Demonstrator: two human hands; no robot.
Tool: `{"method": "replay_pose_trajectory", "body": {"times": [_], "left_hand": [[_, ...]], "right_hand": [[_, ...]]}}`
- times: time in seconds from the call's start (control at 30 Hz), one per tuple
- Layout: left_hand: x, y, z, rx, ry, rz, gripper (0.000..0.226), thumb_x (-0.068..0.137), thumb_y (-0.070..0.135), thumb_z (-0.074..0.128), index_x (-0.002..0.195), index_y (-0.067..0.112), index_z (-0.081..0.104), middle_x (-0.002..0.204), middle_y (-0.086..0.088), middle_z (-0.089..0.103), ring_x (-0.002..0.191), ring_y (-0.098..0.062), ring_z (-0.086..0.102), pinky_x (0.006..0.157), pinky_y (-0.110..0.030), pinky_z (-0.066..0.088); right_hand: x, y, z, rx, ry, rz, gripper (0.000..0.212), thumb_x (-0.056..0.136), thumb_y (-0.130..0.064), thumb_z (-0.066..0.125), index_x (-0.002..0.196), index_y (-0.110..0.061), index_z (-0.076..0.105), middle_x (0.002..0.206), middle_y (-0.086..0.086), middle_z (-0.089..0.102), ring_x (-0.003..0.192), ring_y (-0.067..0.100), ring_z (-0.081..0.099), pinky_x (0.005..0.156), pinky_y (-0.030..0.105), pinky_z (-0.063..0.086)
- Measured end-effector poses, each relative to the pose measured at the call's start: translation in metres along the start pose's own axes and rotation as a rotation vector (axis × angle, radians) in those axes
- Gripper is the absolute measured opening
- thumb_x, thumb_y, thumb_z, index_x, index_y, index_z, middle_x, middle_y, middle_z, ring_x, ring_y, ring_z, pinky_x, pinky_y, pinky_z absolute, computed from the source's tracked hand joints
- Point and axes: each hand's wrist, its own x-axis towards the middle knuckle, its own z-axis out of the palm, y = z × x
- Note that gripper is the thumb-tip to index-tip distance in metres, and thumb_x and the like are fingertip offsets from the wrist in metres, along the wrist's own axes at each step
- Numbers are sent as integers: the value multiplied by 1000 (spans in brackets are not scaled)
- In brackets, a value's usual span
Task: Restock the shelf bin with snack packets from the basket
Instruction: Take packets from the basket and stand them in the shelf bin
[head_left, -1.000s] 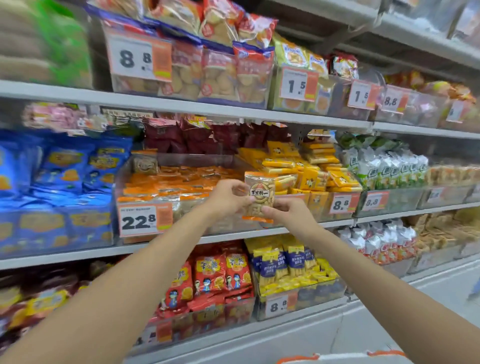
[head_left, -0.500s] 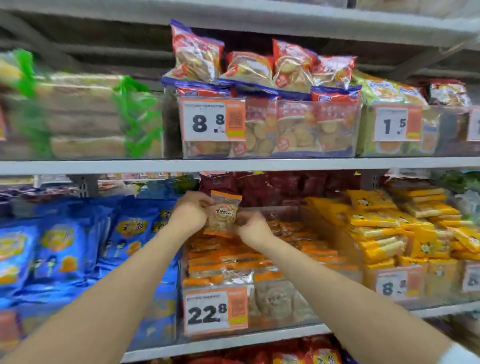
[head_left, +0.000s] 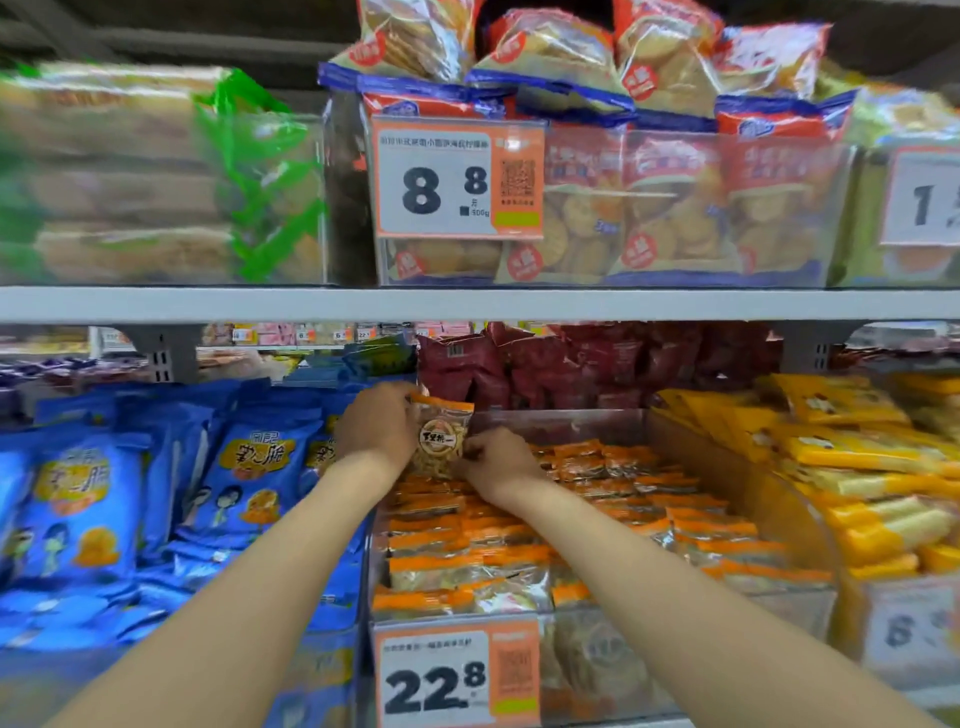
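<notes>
Holding item: left hand (head_left: 376, 422) grips packet (head_left: 441, 441) at its left edge; right hand (head_left: 496, 460) pinches its lower right. Packet upright, long axis vertical, orange seal up, over bin (head_left: 566, 423) rear-left corner.

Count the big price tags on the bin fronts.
4: the 8.8 tag upper centre, a cropped tag upper right, the 22.8 tag bottom centre, a blurred tag lower right. More may lie out of frame.
</notes>
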Motion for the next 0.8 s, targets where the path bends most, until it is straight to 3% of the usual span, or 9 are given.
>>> {"method": "replay_pose_trajectory", "body": {"times": [0.1,0.27,0.33,0.4,0.5,0.6,0.63,0.7,0.8], "left_hand": [[-1,0,-3,34,38,-20,29,98,19,52,125,27,56,105,-2,70,92,-27,65,68,-38,54],[-2,1,-6,226,11,-36,16,96,16,54,97,20,69,92,-3,70,82,-25,65,65,-35,54],[-1,0,-5,225,-3,-44,16,96,18,56,97,21,71,95,-2,71,85,-24,66,66,-33,52],[-1,0,-3,201,-4,-41,17,96,20,56,103,22,71,102,-1,72,91,-24,66,69,-34,52],[-1,-2,-2,199,8,-48,18,97,23,56,107,22,71,105,-1,71,95,-24,66,69,-34,52],[0,-2,-2,280,29,-68,13,93,19,61,101,21,72,100,-1,71,90,-24,66,63,-32,51],[0,-2,-2,304,28,-77,12,92,17,62,99,21,71,99,-1,71,89,-24,66,62,-32,50],[1,-2,-1,320,26,-96,13,91,14,62,99,20,70,98,-2,70,88,-24,66,59,-32,46],[1,-3,1,320,25,-94,14,91,13,61,99,20,70,97,-1,70,87,-23,65,58,-32,42]], "right_hand": [[-1,-4,-3,36,74,-10,9,88,-21,68,94,-14,69,98,5,71,93,22,64,72,27,46],[-2,0,-1,4,10,-18,10,88,-21,69,94,-14,73,101,4,72,98,21,65,84,31,52],[-3,2,-1,21,-35,-12,9,88,-22,70,79,-20,70,92,1,70,91,17,62,78,27,48],[-3,2,-2,45,-39,-1,33,87,-22,71,59,-27,54,73,-5,60,77,13,54,68,24,40],[-3,2,-2,81,-36,2,41,86,-19,71,53,-24,48,59,-9,49,63,7,47,62,25,36],[-2,2,0,101,-39,-3,28,86,-20,72,61,-17,59,64,-7,52,63,7,47,61,24,35],[-1,2,1,105,-40,-7,16,85,-21,73,72,-14,68,71,-6,56,69,8,50,63,22,35],[-1,1,1,109,-53,-6,17,84,-24,74,93,-9,75,82,-6,58,78,8,53,64,19,36],[2,5,1,137,-77,34,13,84,-25,75,72,-23,69,69,-13,54,65,1,48,57,16,33]]}}
